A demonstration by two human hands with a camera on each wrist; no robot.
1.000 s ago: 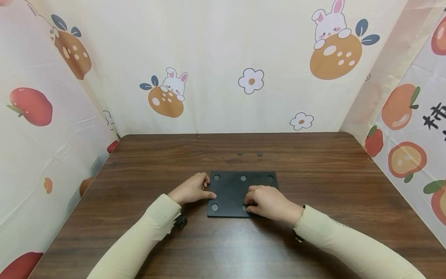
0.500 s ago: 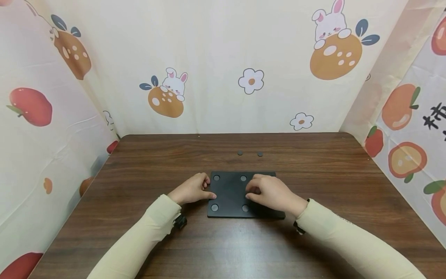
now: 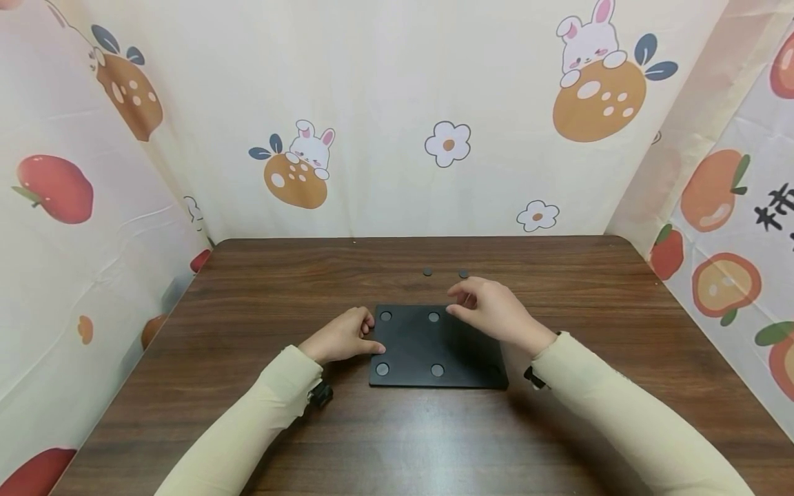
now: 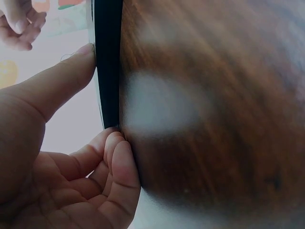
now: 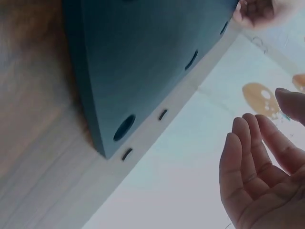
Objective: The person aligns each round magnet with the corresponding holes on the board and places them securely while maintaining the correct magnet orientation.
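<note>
Cream at the sleeves (image 3: 260, 405), grips board (image 3: 407, 343) by left edge with left hand (image 3: 342, 336), holding right hand (image 3: 493, 310) (empty, loosely bent) near far edge.

A dark brown wood-grain desk (image 3: 279, 275) with rounded far corners stretches between hanging printed cloths. The far cream cloth (image 3: 384, 89) shows white rabbits (image 3: 313, 151) on orange-brown spotted fruits (image 3: 294, 184) and white outlined flowers (image 3: 448, 145). The left white cloth (image 3: 80, 275) bears red fruit prints (image 3: 58, 189); the right white cloth (image 3: 769, 282) has orange fruit prints (image 3: 713, 189) and black lettering (image 3: 769, 218). Pale light reflects off the desk's near middle.
</note>
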